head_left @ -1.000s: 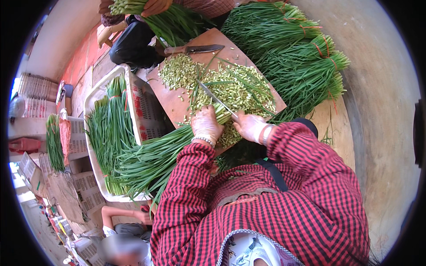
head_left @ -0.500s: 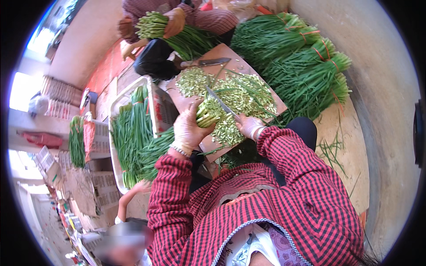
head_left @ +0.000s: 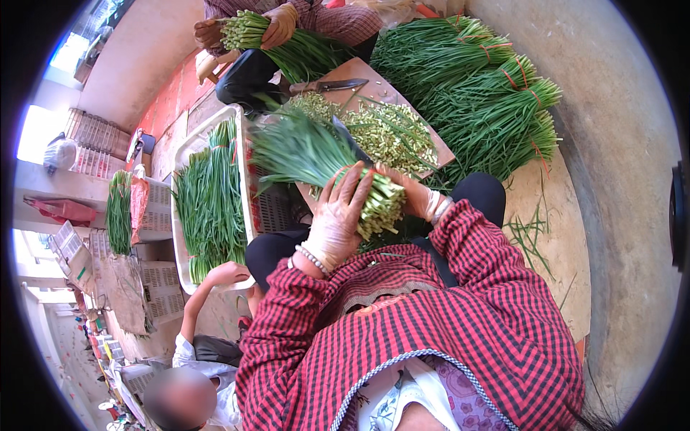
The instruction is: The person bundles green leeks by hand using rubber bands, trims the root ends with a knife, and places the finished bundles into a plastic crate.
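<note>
A bundle of garlic chives (head_left: 302, 147) is tilted over the cutting board (head_left: 359, 70), its cut stem ends toward me and its blurred leaves fanned to the far left. Gloved, my left hand (head_left: 338, 219) is wrapped round its stem part. My right hand (head_left: 408, 190) closes on a knife (head_left: 349, 140) just behind the stems; the blade points up and left, and the handle is mostly hidden. Chopped stem pieces (head_left: 406, 136) cover much of the board, and a second knife (head_left: 343, 85) lies at its far edge.
At the left, a white crate (head_left: 248, 194) holds chives; a person's arm (head_left: 198, 302) reaches to its near end. Tied chive bundles (head_left: 474, 108) are heaped on the right. Across the board, a co-worker's gloved hands (head_left: 279, 27) hold another bundle. Loose leaves (head_left: 530, 237) lie at the right.
The bundle has swung round and come nearer me: its leaves now lie across the board, its stem ends toward my right hand. My left hand has moved right. The other person's arm has shifted along the crate.
</note>
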The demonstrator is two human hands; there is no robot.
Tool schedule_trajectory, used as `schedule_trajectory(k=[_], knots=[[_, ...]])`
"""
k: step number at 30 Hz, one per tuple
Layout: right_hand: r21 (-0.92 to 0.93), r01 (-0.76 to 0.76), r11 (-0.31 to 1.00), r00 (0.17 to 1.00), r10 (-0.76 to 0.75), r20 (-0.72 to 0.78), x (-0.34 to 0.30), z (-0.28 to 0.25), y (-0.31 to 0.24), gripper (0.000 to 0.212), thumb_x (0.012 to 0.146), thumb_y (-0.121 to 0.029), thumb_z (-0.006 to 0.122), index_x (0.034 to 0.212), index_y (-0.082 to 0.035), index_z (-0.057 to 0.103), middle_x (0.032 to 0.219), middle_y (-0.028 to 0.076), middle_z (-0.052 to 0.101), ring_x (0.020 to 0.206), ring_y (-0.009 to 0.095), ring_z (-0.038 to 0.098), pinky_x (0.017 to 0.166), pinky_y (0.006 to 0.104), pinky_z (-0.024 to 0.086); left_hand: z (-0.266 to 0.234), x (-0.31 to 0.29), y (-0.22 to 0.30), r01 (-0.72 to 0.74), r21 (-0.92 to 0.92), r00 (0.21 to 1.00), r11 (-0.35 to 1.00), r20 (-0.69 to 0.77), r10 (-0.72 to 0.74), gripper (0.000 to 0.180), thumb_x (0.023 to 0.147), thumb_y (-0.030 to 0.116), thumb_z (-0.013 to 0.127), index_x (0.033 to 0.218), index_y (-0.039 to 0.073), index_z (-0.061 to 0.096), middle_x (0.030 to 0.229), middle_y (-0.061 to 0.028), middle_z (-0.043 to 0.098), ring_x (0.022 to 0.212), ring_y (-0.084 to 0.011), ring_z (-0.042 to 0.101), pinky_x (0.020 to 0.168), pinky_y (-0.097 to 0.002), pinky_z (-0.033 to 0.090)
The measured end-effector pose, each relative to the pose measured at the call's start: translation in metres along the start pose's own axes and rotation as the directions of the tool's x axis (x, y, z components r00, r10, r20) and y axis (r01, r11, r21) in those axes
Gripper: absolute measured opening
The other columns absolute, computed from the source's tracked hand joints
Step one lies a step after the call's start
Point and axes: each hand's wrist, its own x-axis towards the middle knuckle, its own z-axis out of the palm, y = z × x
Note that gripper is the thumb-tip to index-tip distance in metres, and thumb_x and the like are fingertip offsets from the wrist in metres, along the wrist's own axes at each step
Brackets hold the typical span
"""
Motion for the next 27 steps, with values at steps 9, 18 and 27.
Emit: schedule_trajectory(k=[9, 18, 27], knots=[[-0.495, 0.029, 0.868, 1.000, -0.031, 0.006, -0.003, 0.002, 0.026, 0.053, 0.090, -0.024, 0.066, 0.135, -0.002, 0.050, 0.121, 0.006, 0.062, 0.112, 0.013, 0.057, 0.099, 0.0292, 0.043, 0.108, -0.114, -0.045, 0.277, -0.658, 0.638, -0.700, 0.671, -0.379, 0.065, 0.100, 0.049, 0.048, 0.142, -0.001, 0.043, 0.139, -0.0168, 0.053, 0.127, -0.0278, 0.052, 0.108, -0.0397, 0.040], [-0.392, -0.046, 0.919, 0.998, 0.025, -0.058, -0.036, 0.066, 0.037, 0.054, 0.098, -0.052, 0.051, 0.126, -0.006, 0.059, 0.101, 0.005, 0.068, 0.079, 0.016, 0.067, 0.061, 0.0303, 0.057, 0.112, -0.067, -0.116, -0.327, -0.699, 0.732, -0.636, 0.239, -0.638, 0.075, 0.087, 0.065, 0.054, 0.134, 0.006, 0.052, 0.124, -0.0177, 0.062, 0.108, -0.0344, 0.062, 0.096, -0.0519, 0.051], [-0.520, -0.155, 0.840, 0.981, 0.194, 0.020, -0.064, 0.072, 0.046, 0.030, 0.103, -0.027, 0.049, 0.112, -0.002, 0.063, 0.082, 0.010, 0.069, 0.066, 0.016, 0.068, 0.058, 0.0272, 0.055, 0.093, -0.075, -0.142, -0.585, -0.639, 0.674, -0.500, -0.040, -0.738, 0.056, 0.091, 0.053, 0.055, 0.126, 0.009, 0.060, 0.119, -0.0122, 0.067, 0.103, -0.0340, 0.065, 0.093, -0.0524, 0.052]])
